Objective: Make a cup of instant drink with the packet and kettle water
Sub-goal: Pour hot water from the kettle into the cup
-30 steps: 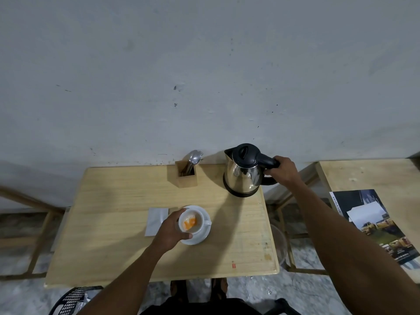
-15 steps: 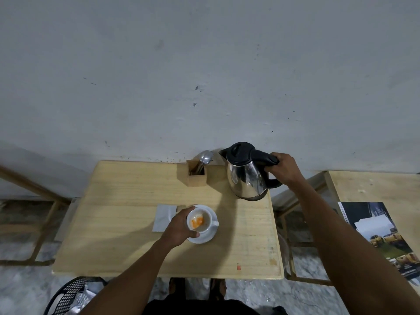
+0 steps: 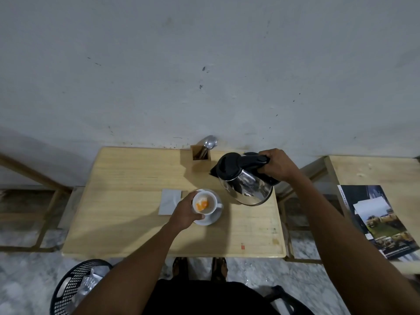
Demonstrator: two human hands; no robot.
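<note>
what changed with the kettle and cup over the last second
The right hand has lifted the kettle off the back of the table, carried it toward the cup and tipped its spout down and leftward; no water shows yet. The left hand still grips the cup on its saucer, orange contents inside. The napkin and spoon holder are unmoved.
</note>
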